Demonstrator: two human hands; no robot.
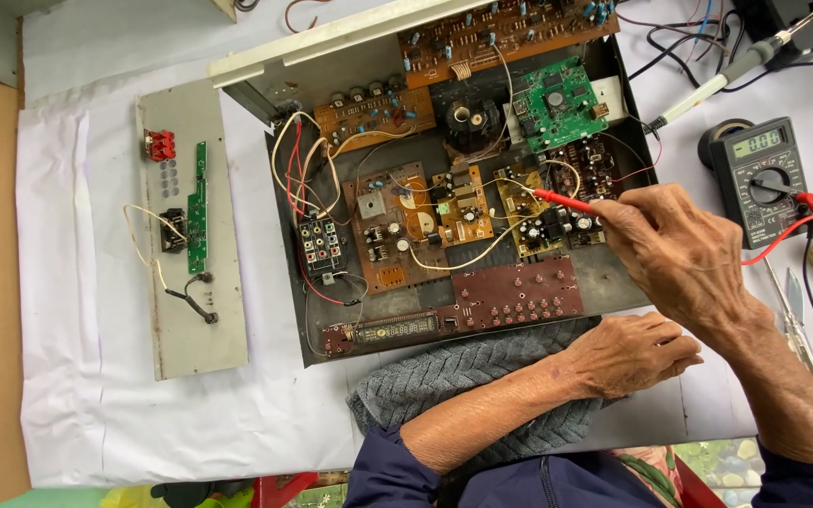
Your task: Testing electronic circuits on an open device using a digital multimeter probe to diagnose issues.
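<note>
Right hand [684, 254] fingers pinch the red probe [566, 200], tip over the open chassis [613, 282]; left hand [628, 353] fingers curl loosely on the grey towel [444, 376] beside it.

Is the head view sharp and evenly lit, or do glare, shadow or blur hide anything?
Head view: soft, even light; sharp across the open chassis; the red probe in the right hand reads crisply; only faint shadow under the left hand; the white cloth is bright but not blown out.

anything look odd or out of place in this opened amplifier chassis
The grey metal panel lies detached left of the open chassis, its small green board trailing loose wires. The orange circuit board sits tilted on the rear edge.
</note>
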